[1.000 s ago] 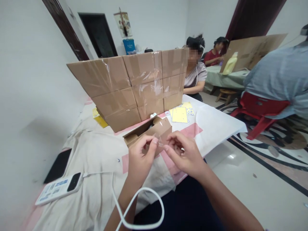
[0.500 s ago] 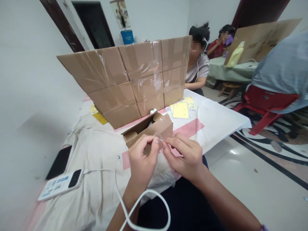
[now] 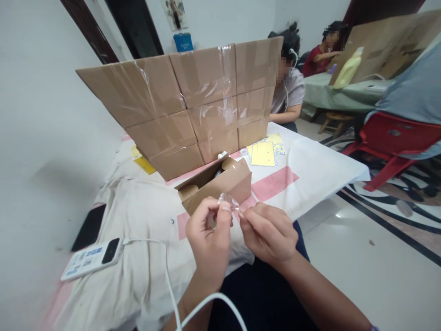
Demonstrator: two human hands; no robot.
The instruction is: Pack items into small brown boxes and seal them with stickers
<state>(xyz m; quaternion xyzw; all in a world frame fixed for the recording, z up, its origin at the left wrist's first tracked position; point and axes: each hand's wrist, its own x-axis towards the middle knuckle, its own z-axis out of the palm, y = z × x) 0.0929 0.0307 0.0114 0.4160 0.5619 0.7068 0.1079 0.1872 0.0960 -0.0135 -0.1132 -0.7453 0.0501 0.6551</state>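
I had the left grip (image 3: 212,239) pinched, thumb against fingers, on a scrap of clear film (image 3: 229,200); the right grip (image 3: 270,230) nipped its other end, fingers curled in tighter than a second earlier. Just beyond both grips, an open carton (image 3: 237,181) sat on the desk (image 3: 310,170), something greyish inside, mostly hidden.

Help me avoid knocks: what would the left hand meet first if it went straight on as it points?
The left hand would probably meet the open box first, though depth is hard to judge.
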